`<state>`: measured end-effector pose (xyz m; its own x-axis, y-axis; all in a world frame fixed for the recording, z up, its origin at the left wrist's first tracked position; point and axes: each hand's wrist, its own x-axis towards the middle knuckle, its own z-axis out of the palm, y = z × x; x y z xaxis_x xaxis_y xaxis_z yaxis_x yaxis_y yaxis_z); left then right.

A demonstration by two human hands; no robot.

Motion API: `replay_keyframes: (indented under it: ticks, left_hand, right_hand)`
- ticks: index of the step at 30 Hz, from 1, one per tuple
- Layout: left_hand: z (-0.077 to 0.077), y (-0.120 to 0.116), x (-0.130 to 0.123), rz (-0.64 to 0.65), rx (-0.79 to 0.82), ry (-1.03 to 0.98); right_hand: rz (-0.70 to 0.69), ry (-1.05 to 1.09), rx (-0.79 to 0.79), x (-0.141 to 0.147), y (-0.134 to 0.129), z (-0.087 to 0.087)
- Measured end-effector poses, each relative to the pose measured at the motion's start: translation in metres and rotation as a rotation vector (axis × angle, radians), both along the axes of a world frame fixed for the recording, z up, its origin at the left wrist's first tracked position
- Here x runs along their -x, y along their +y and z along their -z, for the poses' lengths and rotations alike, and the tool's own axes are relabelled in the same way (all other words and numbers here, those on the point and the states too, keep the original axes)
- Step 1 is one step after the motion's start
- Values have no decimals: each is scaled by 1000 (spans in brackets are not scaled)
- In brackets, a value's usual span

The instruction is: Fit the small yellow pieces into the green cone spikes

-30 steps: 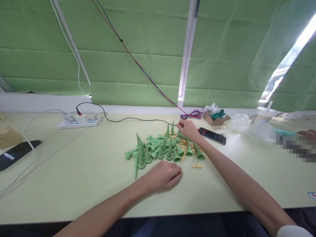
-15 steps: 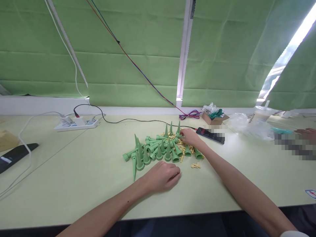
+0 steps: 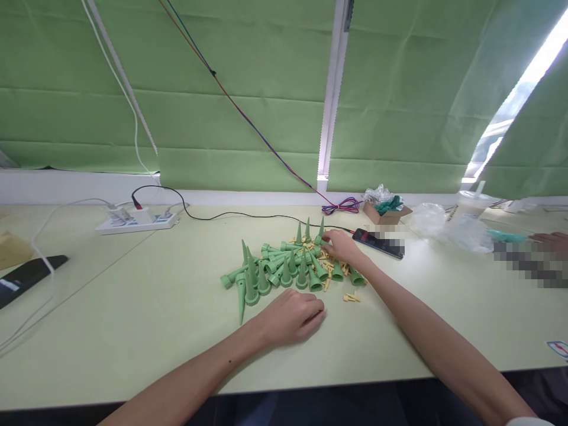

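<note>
At the far right end of a pile of green plastic cone spikes (image 3: 286,272), my right hand (image 3: 342,246) has its fingers closed around the base of an upright green cone spike (image 3: 320,232). Its fingertips are partly hidden behind the hand. Small yellow plastic pegs (image 3: 328,269) lie among and under the cones, close to the right wrist. My left hand (image 3: 293,316) rests on the table in front of the pile, its fingers curled in and nothing visible in them. A few yellow pegs (image 3: 352,297) lie apart, to the right of the left hand.
Behind my right hand lies a phone (image 3: 377,243) on a black cable. A small cardboard box (image 3: 386,214), plastic bags (image 3: 468,232) and a lidded cup (image 3: 471,204) stand farther right, near another person's hand (image 3: 552,241). A power strip (image 3: 137,221) sits at the back left.
The right hand's fingers have shifted very slightly at the upright cone spike. My left hand and the pile stay as they were.
</note>
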<state>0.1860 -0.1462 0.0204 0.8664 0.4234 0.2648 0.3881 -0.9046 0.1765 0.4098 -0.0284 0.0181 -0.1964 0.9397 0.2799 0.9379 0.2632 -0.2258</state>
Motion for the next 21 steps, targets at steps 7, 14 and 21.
replay_keyframes:
  ticks: [7,14,21]
  left_hand:
    - [2,2,1,3,2,-29]
    - [4,5,1,-80,-23,-172]
    - [1,4,0,-298,128,-529]
  right_hand:
    - [14,266,-274,7,-10,-8]
    - [-53,523,-482,22,-54,-24]
    - [-119,828,-330,40,-102,-4]
